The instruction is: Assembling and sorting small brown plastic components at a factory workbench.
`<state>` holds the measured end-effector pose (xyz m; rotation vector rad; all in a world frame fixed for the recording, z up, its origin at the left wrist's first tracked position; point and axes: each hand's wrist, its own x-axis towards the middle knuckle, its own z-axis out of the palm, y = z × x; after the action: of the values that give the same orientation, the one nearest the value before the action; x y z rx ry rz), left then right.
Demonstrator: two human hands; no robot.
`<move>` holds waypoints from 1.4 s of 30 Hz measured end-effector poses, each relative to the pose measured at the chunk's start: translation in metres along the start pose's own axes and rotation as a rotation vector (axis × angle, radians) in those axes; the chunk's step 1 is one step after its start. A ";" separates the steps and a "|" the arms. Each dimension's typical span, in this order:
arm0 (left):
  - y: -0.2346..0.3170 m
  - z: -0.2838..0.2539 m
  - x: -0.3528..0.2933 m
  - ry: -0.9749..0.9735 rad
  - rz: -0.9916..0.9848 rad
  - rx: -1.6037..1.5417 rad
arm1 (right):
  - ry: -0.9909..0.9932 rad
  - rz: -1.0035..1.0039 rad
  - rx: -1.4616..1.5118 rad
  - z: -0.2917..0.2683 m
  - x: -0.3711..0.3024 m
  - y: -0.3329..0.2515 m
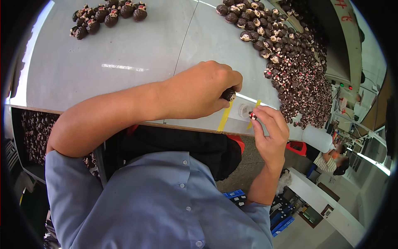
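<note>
My left hand (207,89) is closed around a dark brown round figurine piece (229,95), with its cream-coloured part toward my right hand. Between thumb and fingertips, my right hand (271,135) pinches a small dark figurine part (252,115) with red and cream patches. The two pieces are a short way apart, near the table's front edge. Just below the gap sits a small clear round dish (244,110) on the tabletop, between a yellow tape strip (224,118) and another one by my right fingers.
Brown round pieces with cream faces (257,31) lie at the far right, beside a dense heap of small red-and-cream parts (300,83). Several joined figurines (110,17) stand far left. A white plastic bottle (317,139) is at right. A bin (37,135) of dark parts sits left.
</note>
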<state>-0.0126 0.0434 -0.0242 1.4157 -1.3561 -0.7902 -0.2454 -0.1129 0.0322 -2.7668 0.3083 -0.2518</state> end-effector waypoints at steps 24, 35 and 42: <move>0.007 -0.003 0.003 -0.118 -0.179 -0.185 | 0.087 0.005 0.095 -0.004 0.001 -0.010; 0.009 -0.001 0.007 -0.253 -0.310 -0.409 | 0.283 -0.012 0.365 0.019 0.007 -0.028; 0.005 0.000 0.005 -0.244 -0.291 -0.471 | 0.286 -0.031 0.307 0.023 0.012 -0.027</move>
<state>-0.0133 0.0392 -0.0183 1.1748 -1.0515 -1.4104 -0.2244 -0.0841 0.0224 -2.4316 0.2714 -0.6482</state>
